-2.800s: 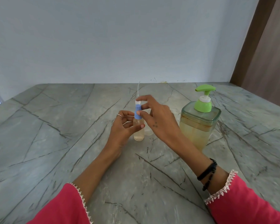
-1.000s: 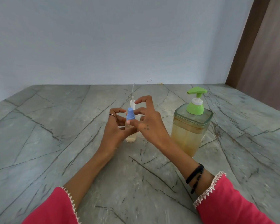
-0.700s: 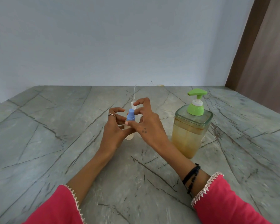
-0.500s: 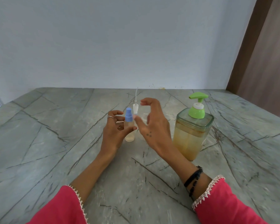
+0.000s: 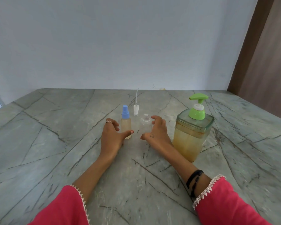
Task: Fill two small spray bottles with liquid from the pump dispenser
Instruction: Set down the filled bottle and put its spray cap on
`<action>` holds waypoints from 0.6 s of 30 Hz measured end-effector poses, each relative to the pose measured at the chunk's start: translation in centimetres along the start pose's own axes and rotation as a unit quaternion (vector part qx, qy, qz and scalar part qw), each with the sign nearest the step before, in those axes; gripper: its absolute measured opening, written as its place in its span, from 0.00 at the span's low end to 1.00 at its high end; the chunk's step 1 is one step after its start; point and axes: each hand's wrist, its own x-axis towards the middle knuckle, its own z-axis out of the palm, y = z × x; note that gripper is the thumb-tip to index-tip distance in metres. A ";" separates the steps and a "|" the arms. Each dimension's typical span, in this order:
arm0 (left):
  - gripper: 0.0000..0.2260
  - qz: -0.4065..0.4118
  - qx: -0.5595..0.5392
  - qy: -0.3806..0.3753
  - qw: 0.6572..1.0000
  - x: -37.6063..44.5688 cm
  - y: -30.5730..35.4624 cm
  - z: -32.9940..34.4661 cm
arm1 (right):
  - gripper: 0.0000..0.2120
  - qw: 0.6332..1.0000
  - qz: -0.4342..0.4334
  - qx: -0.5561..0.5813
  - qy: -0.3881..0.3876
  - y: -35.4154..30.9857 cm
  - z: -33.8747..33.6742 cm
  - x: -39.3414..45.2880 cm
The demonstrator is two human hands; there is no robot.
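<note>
Two spray bottles stand left of pump dispenser.

open counter lies left and front; right, the dispenser blocks; bottles crowd the middle.

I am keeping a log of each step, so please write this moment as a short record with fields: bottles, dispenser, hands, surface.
filled bottle: small spray bottle, yellowish liquid inside, blue spray top on, upright
empty bottle: clear bottle, neck open, upright
loose part: white spray top with tube, behind the bottles
dispenser: pump dispenser, green pump, yellowish liquid
left hand: open, beside the filled bottle
right hand: open, curved around the empty bottle, contact unclear
surface: grey veined countertop
</note>
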 end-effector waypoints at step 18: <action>0.16 -0.026 0.061 -0.014 0.998 2.6 0.8 1.4 | 0.24 0.999 -0.044 -0.009 0.020 1.3 0.6 0.6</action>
